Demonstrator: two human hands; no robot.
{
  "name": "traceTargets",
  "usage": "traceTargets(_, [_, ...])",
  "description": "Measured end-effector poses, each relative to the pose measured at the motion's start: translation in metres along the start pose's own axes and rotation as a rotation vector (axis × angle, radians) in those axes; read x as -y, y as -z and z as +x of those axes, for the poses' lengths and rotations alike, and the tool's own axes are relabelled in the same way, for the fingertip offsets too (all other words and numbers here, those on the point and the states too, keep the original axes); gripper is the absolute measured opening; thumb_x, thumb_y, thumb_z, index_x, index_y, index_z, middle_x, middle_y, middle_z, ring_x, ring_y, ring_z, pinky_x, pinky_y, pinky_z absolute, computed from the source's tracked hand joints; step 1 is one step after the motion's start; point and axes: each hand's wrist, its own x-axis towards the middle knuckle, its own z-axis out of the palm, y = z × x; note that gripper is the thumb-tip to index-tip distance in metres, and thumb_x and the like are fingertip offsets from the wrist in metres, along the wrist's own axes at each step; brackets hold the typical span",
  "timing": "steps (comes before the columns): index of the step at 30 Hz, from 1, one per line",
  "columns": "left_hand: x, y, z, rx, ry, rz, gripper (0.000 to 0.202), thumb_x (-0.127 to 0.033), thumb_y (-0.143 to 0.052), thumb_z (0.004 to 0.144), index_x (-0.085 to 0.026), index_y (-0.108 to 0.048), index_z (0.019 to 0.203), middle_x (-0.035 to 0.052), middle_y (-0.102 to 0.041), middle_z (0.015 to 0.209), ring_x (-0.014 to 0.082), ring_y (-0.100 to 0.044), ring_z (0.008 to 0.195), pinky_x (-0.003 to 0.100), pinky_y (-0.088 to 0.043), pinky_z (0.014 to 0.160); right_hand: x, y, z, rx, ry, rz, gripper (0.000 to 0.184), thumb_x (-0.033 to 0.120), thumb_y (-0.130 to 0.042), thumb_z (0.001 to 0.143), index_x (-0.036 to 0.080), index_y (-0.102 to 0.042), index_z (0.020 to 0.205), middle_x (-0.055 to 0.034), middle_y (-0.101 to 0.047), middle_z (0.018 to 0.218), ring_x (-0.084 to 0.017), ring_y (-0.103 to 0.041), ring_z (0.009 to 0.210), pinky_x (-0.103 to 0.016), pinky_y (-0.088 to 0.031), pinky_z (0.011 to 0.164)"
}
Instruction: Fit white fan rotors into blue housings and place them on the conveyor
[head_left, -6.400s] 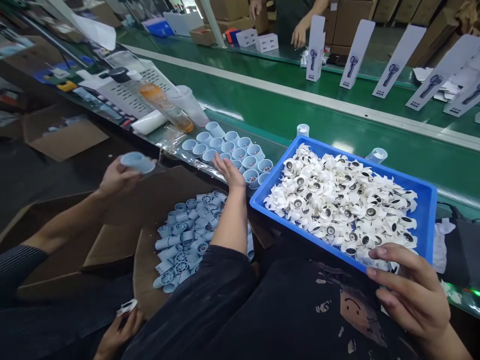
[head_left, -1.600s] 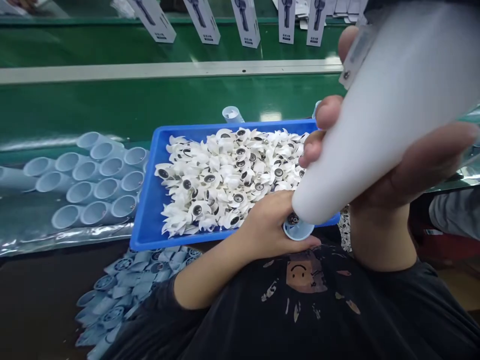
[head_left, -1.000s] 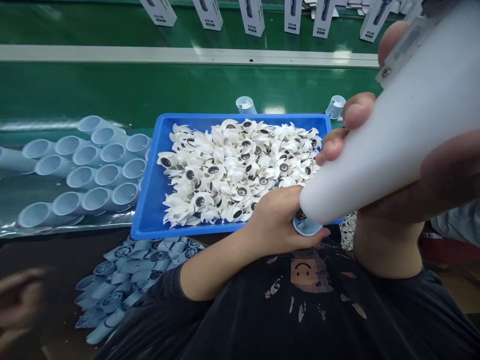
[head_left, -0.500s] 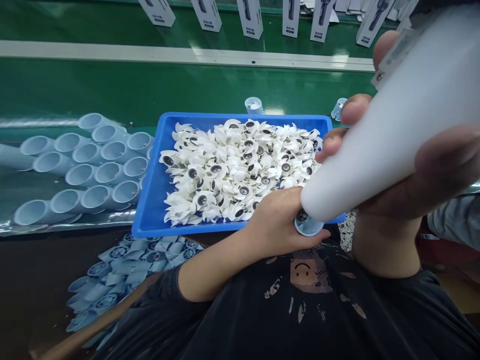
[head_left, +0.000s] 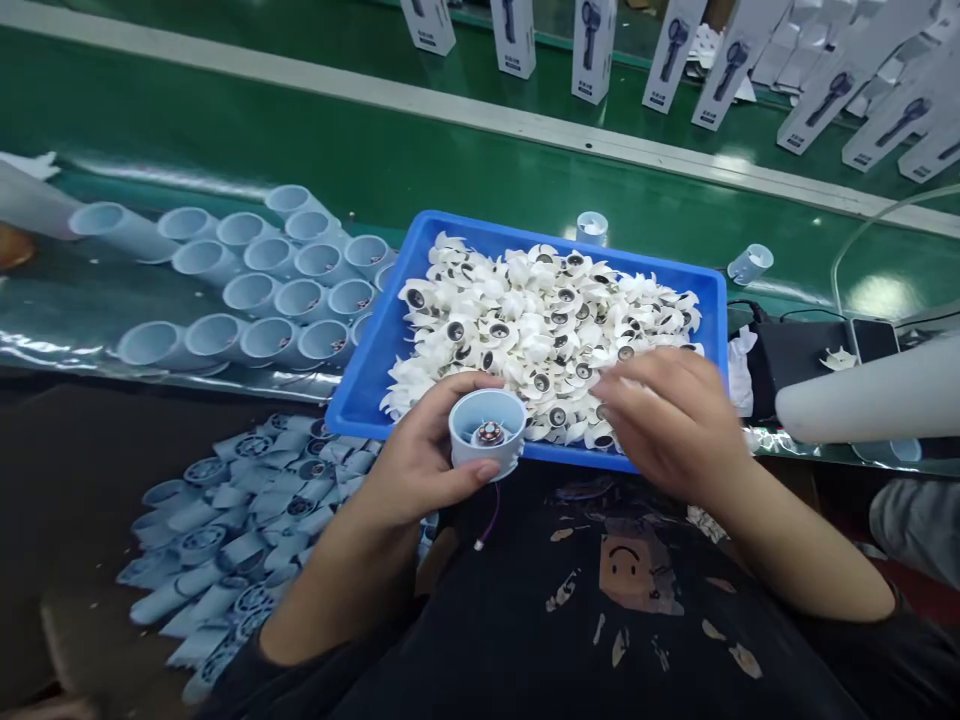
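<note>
My left hand (head_left: pixel 416 460) grips a pale-blue housing (head_left: pixel 487 445) just in front of the near edge of the blue tray (head_left: pixel 373 345). My thumb and fingers are wrapped round its wall, and its open mouth is turned up to the camera. A small motor hub sits inside it, and a thin wire (head_left: pixel 489 518) dangles from underneath over my black shirt.

My right hand (head_left: pixel 671 425) is spread palm-down over the tray's near right corner, with its fingertips on the heap of white impellers (head_left: pixel 525 320). The hand is blurred, so I cannot tell whether its curled fingers have pinched one or only rest on the pile.

Left of the tray, open-mouthed blue tubes (head_left: pixel 255 290) lie in rows on clear plastic sheeting. Below them, a loose pile of spare housings (head_left: pixel 240 510) lies beside my left forearm. A white nozzle-shaped bottle (head_left: pixel 862 395) lies at the right edge. Two single cups (head_left: pixel 592 227) stand on the green belt (head_left: pixel 300 130) behind the tray, and white cartons (head_left: pixel 592 45) line its far side.
</note>
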Motion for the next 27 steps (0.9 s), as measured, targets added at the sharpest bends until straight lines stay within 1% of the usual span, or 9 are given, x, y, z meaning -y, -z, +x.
traceTargets(3, [0.003,-0.006,-0.002,-0.109,0.024,0.032,0.063,-0.053,-0.077,0.07,-0.019,-0.057,0.12,0.013,-0.068,0.109,0.0263,-0.068,0.089,0.035,-0.058,0.074,0.004,-0.027,0.048,0.25,0.179,-0.283,0.034,0.012,-0.037,0.098,0.021,-0.067,0.111,-0.0085,-0.066,0.116,-0.025,-0.056,0.112,-0.039,-0.042,0.089])
traceTargets(5, [0.006,-0.008,-0.005,-0.148,0.014,0.009,0.067,-0.054,-0.077,0.069,-0.019,-0.058,0.122,0.0141,-0.069,0.11,0.0282,-0.068,0.094,0.037,-0.057,0.078,0.004,-0.039,0.071,0.354,0.196,-0.364,0.033,0.007,-0.039,0.095,0.016,-0.07,0.103,-0.011,-0.067,0.106,-0.026,-0.059,0.103,-0.036,-0.042,0.079])
traceTargets(11, [0.011,-0.003,-0.017,-0.127,-0.031,-0.253,0.062,-0.055,-0.069,0.078,-0.024,-0.052,0.129,0.0113,-0.071,0.099,0.0257,-0.07,0.083,0.036,-0.058,0.07,0.006,-0.046,0.084,0.349,0.032,-0.448,0.033,0.002,-0.04,0.09,0.01,-0.068,0.105,-0.0187,-0.064,0.101,-0.03,-0.06,0.091,-0.034,-0.033,0.069])
traceTargets(15, [0.014,-0.002,-0.016,-0.057,-0.023,-0.25,0.069,-0.054,-0.076,0.071,-0.023,-0.05,0.127,0.0107,-0.068,0.097,0.0253,-0.069,0.085,0.033,-0.057,0.069,-0.001,-0.044,0.083,0.318,0.005,-0.375,0.033,0.001,-0.039,0.089,0.012,-0.067,0.103,-0.0153,-0.066,0.1,-0.028,-0.06,0.091,-0.038,-0.035,0.078])
traceTargets(17, [0.013,-0.002,-0.014,-0.067,-0.026,-0.21,0.069,-0.053,-0.08,0.067,-0.021,-0.053,0.122,0.0108,-0.068,0.096,0.0247,-0.069,0.083,0.033,-0.057,0.069,-0.005,-0.039,0.08,0.266,-0.027,-0.345,0.028,0.005,-0.041,0.09,0.013,-0.066,0.101,-0.0137,-0.066,0.101,-0.026,-0.06,0.091,-0.04,-0.037,0.084])
traceTargets(19, [0.012,-0.003,-0.013,-0.102,-0.047,-0.095,0.065,-0.05,-0.082,0.067,-0.02,-0.056,0.118,0.013,-0.069,0.1,0.0259,-0.069,0.086,0.035,-0.057,0.072,-0.009,-0.032,0.071,0.184,-0.1,-0.14,0.023,0.014,-0.046,0.091,0.014,-0.063,0.106,-0.0126,-0.065,0.105,-0.022,-0.06,0.088,-0.039,-0.041,0.084])
traceTargets(22, [0.007,-0.005,-0.01,-0.09,-0.142,0.139,0.059,-0.047,-0.078,0.072,-0.02,-0.058,0.12,0.0148,-0.07,0.109,0.0284,-0.068,0.095,0.04,-0.056,0.08,-0.009,-0.024,0.049,0.127,-0.195,0.478,0.028,0.034,-0.047,0.092,0.017,-0.059,0.11,-0.0077,-0.065,0.098,-0.015,-0.06,0.074,-0.033,-0.049,0.071])
traceTargets(24, [0.004,-0.007,-0.008,-0.084,-0.229,0.283,0.055,-0.044,-0.075,0.075,-0.021,-0.058,0.122,0.0134,-0.07,0.113,0.0281,-0.068,0.099,0.041,-0.055,0.086,-0.007,-0.025,0.033,0.187,-0.259,0.964,0.031,0.045,-0.053,0.087,0.019,-0.059,0.103,-0.0029,-0.063,0.084,-0.012,-0.058,0.065,-0.029,-0.05,0.064])
traceTargets(27, [-0.001,-0.011,-0.004,-0.119,-0.324,0.412,0.053,-0.043,-0.074,0.076,-0.02,-0.056,0.12,0.0117,-0.07,0.114,0.0264,-0.068,0.101,0.039,-0.055,0.088,0.0,-0.027,0.016,0.266,-0.345,1.409,0.031,0.043,-0.069,0.078,0.02,-0.059,0.097,0.0027,-0.059,0.071,-0.01,-0.056,0.06,-0.025,-0.049,0.061])
